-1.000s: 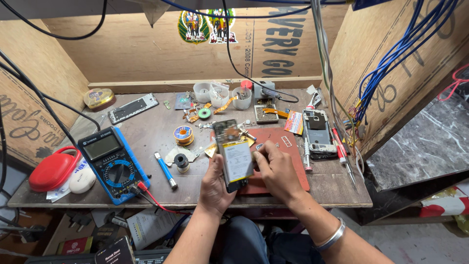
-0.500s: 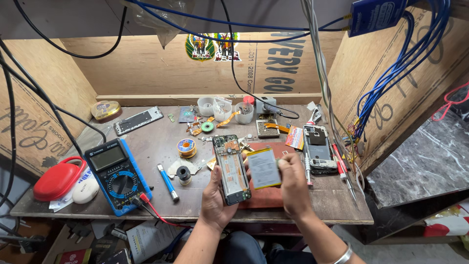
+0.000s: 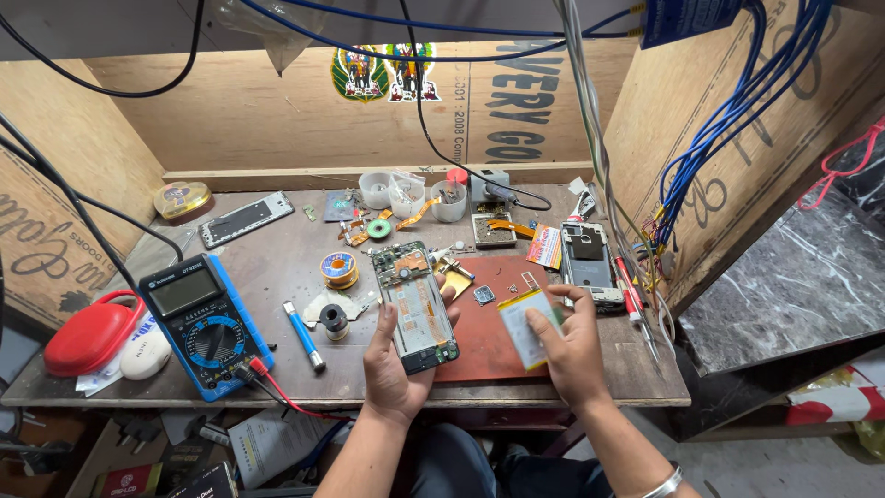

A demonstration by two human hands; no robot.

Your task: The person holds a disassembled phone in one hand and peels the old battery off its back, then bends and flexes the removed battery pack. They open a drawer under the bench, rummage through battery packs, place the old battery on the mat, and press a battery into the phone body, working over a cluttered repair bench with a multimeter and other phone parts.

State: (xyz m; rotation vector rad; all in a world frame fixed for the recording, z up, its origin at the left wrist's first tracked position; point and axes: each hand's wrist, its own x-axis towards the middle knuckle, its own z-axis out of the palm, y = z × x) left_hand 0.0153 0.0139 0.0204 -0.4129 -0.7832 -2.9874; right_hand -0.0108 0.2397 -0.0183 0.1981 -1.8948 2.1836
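Note:
My left hand (image 3: 395, 371) grips an opened phone body (image 3: 415, 302), held upright over the bench front with its circuit board and empty battery bay showing. My right hand (image 3: 564, 355) holds a flat pale battery (image 3: 524, 326) off to the right of the phone, above the reddish-brown work mat (image 3: 484, 350). The battery and the phone are apart.
A blue multimeter (image 3: 207, 323) with red and black leads lies at the left, beside a red case (image 3: 88, 334). A blue tool (image 3: 303, 336), solder spool (image 3: 338, 269), small cups (image 3: 408, 194), another phone frame (image 3: 587, 262), a back-left phone part (image 3: 245, 219) and hanging blue wires (image 3: 728, 129) surround the bench.
The battery was against the phone a second ago. My right hand has lifted it off and carried it right, away from the phone. The left hand still holds the phone.

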